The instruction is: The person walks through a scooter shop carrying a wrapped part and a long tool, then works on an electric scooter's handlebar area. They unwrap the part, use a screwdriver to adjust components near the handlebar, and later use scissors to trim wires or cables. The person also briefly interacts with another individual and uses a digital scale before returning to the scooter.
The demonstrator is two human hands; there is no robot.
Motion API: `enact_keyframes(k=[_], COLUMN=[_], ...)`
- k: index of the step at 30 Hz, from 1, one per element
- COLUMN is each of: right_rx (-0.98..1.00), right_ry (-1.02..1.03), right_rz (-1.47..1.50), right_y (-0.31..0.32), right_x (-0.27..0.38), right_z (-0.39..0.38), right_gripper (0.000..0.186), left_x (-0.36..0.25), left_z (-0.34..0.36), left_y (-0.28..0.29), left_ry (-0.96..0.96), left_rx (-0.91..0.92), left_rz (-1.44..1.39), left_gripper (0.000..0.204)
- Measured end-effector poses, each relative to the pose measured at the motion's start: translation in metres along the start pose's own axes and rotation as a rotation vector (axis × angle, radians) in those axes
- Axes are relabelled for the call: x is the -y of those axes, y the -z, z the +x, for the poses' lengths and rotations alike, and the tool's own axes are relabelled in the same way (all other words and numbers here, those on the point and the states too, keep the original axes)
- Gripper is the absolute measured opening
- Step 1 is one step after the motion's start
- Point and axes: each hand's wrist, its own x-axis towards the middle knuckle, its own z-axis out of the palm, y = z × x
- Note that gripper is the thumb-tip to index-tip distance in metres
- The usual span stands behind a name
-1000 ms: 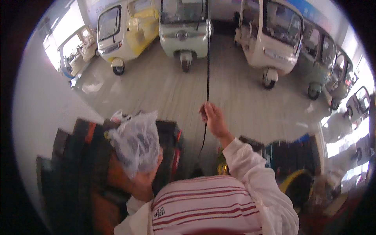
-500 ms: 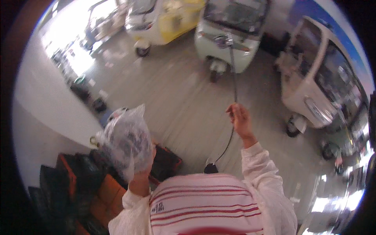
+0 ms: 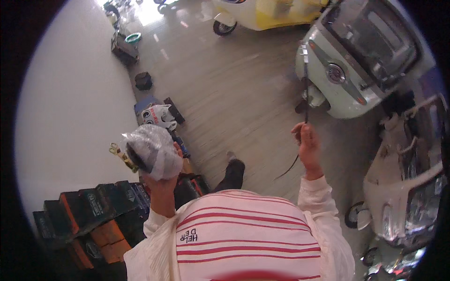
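- Nearest, a striped shirt (image 3: 248, 234) fills the view below and right of the wrapped bundle (image 3: 161, 154).
- The left hand (image 3: 164, 181) grips this bundle from beneath, fingers curled up its right side; a gold-coloured piece (image 3: 123, 157) juts out left of it.
- The right hand (image 3: 309, 145), well to the right of the bundle, is closed on a thin dark cord (image 3: 306, 89). The 2 hands are well apart.
- The cord's long axis points away from the body, nearly straight up to a silvery end; below the right hand, a slack tail bends back toward the bundle's side. The right hand is on it, the left far off.
- Dark boxes (image 3: 98, 203) stand left of the bundle, toward the body.
- A white bag (image 3: 160, 117) lies just beyond the bundle.
- Farther, to the bundle's right, stand 2 three-wheelers: pale green (image 3: 347, 100) and whitish (image 3: 396, 173).
- Farthest, beyond the bundle and rightward, is a yellow-and-white vehicle (image 3: 276, 16).
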Motion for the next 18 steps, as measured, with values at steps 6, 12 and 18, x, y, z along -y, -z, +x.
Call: enact_keyframes(k=[6,12,18], right_rx=[0.033,-0.003,0.127], right_ry=[0.035,0.075,-0.076], right_rz=[-0.123,-0.066,0.029], right_y=[-0.027,-0.070,-0.148], right_x=[-0.034,-0.026,-0.094], right_z=[0.200,0.372,0.529], right_gripper=[0.039,0.046,0.047], left_x=[0.003,-0.007,-0.063], left_z=[0.184,0.381,0.563], left_y=[0.023,-0.011,-0.016], left_ry=[-0.080,-0.198,-0.235], left_rx=[-0.036,-0.033,-0.173], left_rz=[0.103,0.126,0.315], left_gripper=[0.085,0.041,0.036])
